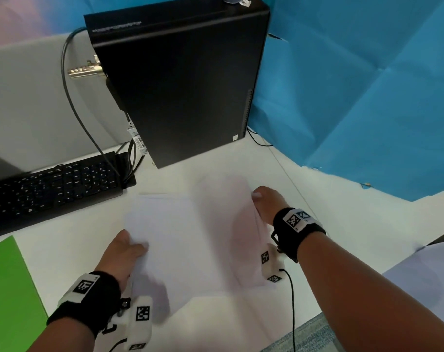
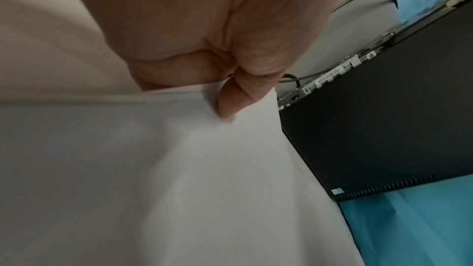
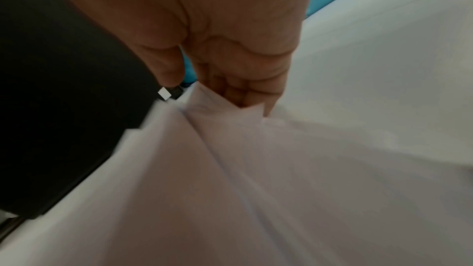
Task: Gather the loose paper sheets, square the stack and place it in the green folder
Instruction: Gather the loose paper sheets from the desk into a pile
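Both hands hold the paper sheets (image 1: 190, 237) just above the white table (image 1: 342, 224). Left hand (image 1: 124, 252) pinches the near-left edge, thumb on top, fingers under; the left wrist view shows the thumb (image 2: 235, 98) pressing the top sheet. Right hand (image 1: 264, 207) grips the far-right edge w/ curled fingers (image 3: 245, 88), sheets fanned and offset there, so not squared yet. Sheets blurred, count unclear.

Handling, by my read: thin, light, floppy; they sag between the grips and slide over each other easily. Best held at opposite edges w/ light pinch, then stood on edge and tapped on the table to align. Hard squeeze would crease.

Green folder (image 1: 10, 288) lies flat left of the left grip, near but apart. Black PC tower (image 1: 180, 85) stands beyond both grips.
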